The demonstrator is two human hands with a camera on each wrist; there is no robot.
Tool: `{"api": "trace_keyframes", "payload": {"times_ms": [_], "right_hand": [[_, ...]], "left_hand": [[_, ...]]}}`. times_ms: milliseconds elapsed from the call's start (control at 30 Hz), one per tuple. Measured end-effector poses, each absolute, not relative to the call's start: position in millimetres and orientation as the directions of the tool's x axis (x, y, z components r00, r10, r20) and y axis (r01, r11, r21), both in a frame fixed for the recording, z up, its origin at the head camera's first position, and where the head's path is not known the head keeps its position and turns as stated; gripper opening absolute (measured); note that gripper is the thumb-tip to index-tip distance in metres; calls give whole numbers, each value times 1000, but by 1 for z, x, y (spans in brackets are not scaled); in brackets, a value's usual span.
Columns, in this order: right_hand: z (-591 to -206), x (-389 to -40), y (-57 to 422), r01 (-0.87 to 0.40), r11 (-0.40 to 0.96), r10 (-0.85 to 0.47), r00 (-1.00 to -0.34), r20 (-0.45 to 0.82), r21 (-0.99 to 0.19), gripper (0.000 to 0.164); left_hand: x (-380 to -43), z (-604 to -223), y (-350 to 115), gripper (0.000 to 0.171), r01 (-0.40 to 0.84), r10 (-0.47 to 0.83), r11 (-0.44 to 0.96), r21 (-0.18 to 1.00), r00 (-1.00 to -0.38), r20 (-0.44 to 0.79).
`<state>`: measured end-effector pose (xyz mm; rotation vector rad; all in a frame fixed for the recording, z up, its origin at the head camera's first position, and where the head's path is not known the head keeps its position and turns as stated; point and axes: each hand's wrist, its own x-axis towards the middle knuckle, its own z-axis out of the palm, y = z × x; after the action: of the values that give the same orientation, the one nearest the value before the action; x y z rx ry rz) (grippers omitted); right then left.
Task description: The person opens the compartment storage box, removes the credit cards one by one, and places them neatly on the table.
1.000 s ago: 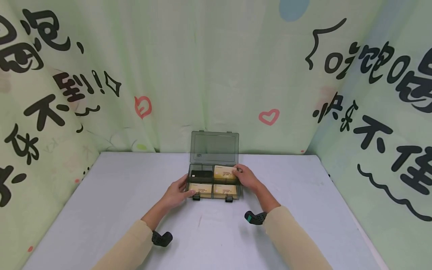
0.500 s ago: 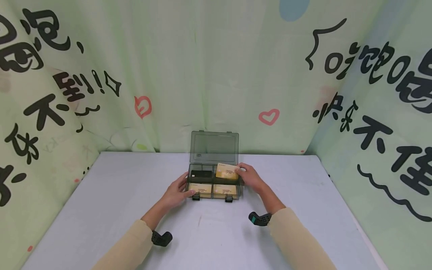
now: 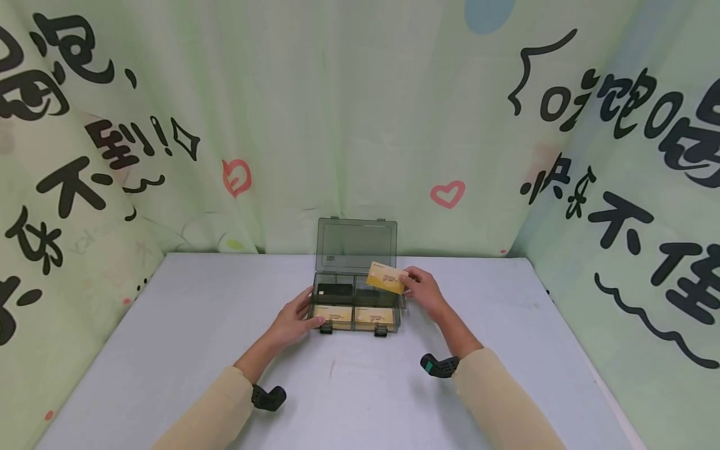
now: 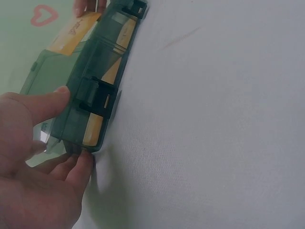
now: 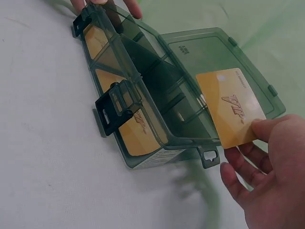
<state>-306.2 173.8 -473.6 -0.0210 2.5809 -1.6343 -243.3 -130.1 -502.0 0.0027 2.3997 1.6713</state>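
Observation:
A yellow VIP card [image 5: 232, 107] is pinched between the thumb and fingers of my right hand [image 3: 423, 290], tilted over the back right compartment of a clear grey-green divided plastic box [image 3: 354, 317]. My left hand [image 3: 294, 317] grips the box's left end, thumb at the front rim and fingers against the side, as the left wrist view shows. Stacks of yellow cards [image 3: 375, 315] fill both front compartments. At the back left lies a black flat item [image 3: 335, 291] with a small white mark. Under the held card the back right compartment looks dark.
The box's hinged lid [image 3: 357, 240] stands raised at the back. Two dark latches [image 5: 114, 109] hang at the front, and a small loop tab [image 5: 208, 157] juts from the right end. White cloth covers the table [image 3: 214, 312]; a printed curtain [image 3: 365, 125] encloses it.
My right hand has lifted the yellow card out of the back right compartment, moving it up and rightward and tilting it. The left hand keeps its grip on the box.

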Motion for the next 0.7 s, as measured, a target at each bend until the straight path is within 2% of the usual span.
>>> {"api": "trace_keyframes", "payload": {"times_ms": [267,700], "right_hand": [[-475,-307,183,22,422,-54,-997,-49,-906,27],[-481,-307,200,5,411,40,-999,13,-912,31]], "left_hand": [[-245,-504,-130,81,-124,118,362,924,-977,-178],[-246,-508,-131,81,-112,126,361,926,-978,-167]]}}
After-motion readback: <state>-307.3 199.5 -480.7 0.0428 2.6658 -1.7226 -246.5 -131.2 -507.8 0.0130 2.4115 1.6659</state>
